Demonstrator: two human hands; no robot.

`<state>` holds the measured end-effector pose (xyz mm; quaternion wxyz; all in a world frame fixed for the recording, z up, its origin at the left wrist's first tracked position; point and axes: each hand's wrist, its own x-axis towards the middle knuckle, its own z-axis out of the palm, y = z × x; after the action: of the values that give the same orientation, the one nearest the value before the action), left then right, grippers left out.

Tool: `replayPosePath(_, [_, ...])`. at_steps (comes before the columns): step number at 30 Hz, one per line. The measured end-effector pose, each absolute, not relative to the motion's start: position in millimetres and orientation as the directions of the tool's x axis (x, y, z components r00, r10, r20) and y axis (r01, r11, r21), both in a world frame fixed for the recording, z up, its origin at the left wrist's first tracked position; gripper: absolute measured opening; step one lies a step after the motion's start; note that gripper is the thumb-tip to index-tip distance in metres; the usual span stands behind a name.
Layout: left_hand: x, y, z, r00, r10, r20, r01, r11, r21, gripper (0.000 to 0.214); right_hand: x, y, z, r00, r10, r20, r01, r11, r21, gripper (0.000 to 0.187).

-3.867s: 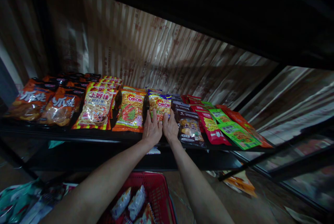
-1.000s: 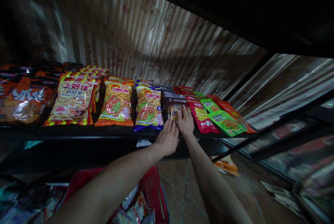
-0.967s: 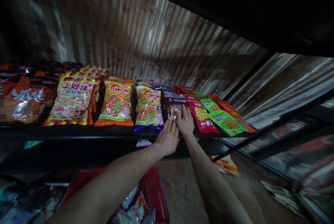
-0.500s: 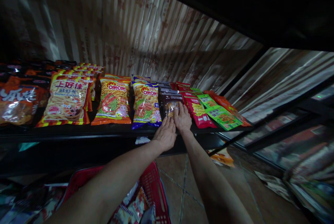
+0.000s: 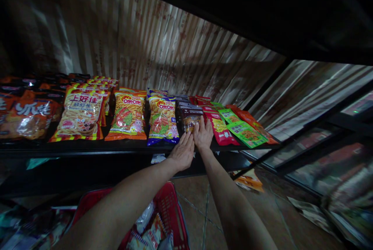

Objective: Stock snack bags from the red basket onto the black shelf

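Observation:
Both my hands rest on a dark brown snack bag (image 5: 188,116) lying on the black shelf (image 5: 87,147). My left hand (image 5: 182,153) lies flat on the bag's near edge, fingers stretched out. My right hand (image 5: 203,135) lies flat on the bag's right side, fingers straight. To the left of this bag lies a blue snack bag (image 5: 162,121), then a yellow and orange one (image 5: 127,116). A red packet (image 5: 218,128) lies just right of my right hand.
Further left on the shelf lie yellow shrimp-stick bags (image 5: 81,113) and orange bags (image 5: 27,112). Green packets (image 5: 244,131) lie at the shelf's right end. A red basket (image 5: 171,207) with packets stands on the tiled floor below my arms. Another dark shelf hangs overhead.
About four seconds ago both hands lay on the blue bag; they now lie on the dark brown bag to its right. In the last second they have hardly moved.

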<state>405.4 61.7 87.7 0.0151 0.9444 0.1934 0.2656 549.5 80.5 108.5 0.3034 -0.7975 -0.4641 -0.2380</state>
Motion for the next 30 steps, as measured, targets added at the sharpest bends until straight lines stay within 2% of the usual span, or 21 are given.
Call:
replayPosePath(3, [394.6,52.1,84.8,0.793,0.317,0.519,0.301,-0.946,0.119,0.053,548.3,77.4,109.3,0.473,0.575,0.667,0.880,-0.342,-0.329,0.053])
replayPosePath(7, [357.5,30.9,73.3,0.837,0.135,0.530,0.103,-0.991,0.089,0.048,547.9,65.3,110.3,0.556,0.472,0.684,0.830,-0.279,-0.483,0.058])
replayPosePath(10, [316.8,12.8,57.1,0.879,0.094,0.468,0.020,-0.987,0.160,0.049,542.1,45.0,108.2,0.583,0.384,0.716,0.810,-0.209,-0.547,0.059])
replayPosePath(13, [272.7,-5.1,37.0,0.935,0.198,0.294,0.102,-0.945,0.310,0.056,521.1,16.2,96.0,0.637,0.308,0.707,0.764,-0.126,-0.633,0.056])
replayPosePath(15, [243.4,-15.7,23.5,0.953,0.264,0.149,0.189,-0.902,0.389,0.056,497.7,-4.3,79.4,0.709,0.302,0.637,0.680,-0.055,-0.731,0.054])
replayPosePath(20, [173.2,-27.6,-3.2,0.909,0.413,-0.062,0.385,-0.771,0.507,0.058,423.6,-43.3,21.5,0.838,0.437,0.327,0.370,-0.015,-0.929,0.052])
replayPosePath(24, [124.5,-23.7,-12.2,0.843,0.517,-0.148,0.516,-0.700,0.494,0.056,371.9,-50.7,-10.5,0.849,0.510,0.141,0.170,-0.010,-0.985,0.051])
replayPosePath(30, [64.4,-35.8,-25.0,0.713,0.685,-0.151,0.639,-0.546,0.541,0.052,326.2,-44.7,-20.4,0.810,0.579,0.094,0.117,-0.003,-0.993,0.048])
